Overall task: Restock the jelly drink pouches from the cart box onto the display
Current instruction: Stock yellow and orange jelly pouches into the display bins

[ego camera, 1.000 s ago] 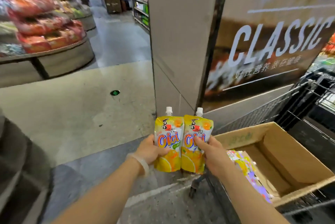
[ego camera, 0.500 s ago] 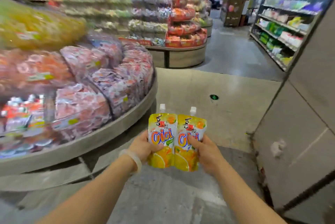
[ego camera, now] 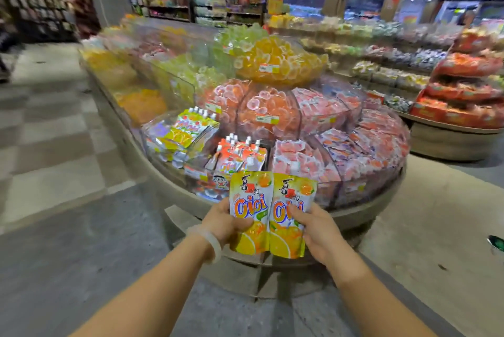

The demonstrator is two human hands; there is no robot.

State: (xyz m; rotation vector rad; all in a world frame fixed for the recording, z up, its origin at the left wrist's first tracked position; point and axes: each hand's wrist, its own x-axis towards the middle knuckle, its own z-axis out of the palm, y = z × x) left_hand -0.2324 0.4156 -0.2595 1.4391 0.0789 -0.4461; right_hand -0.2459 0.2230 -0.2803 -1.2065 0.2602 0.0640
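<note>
Pouches were the load, and we judged the step in hand to be the carry to the round display point(ego camera: 362, 210), whose clear bins held jelly cups and spouted pouches. Next, we reckoned, the pair must go into a bin of matching stock; the yellow pouches in the left bin point(ego camera: 188, 129) looked the likelier match, the orange-topped ones point(ego camera: 240, 156) lay nearer. We held two pouches upright, side by side and touching, just before the display's rim. Our left hand point(ego camera: 223, 223) gripped the left pouch point(ego camera: 249, 214), thumb across its front; our right hand point(ego camera: 316, 230) clamped the right pouch point(ego camera: 290, 216) likewise.
</note>
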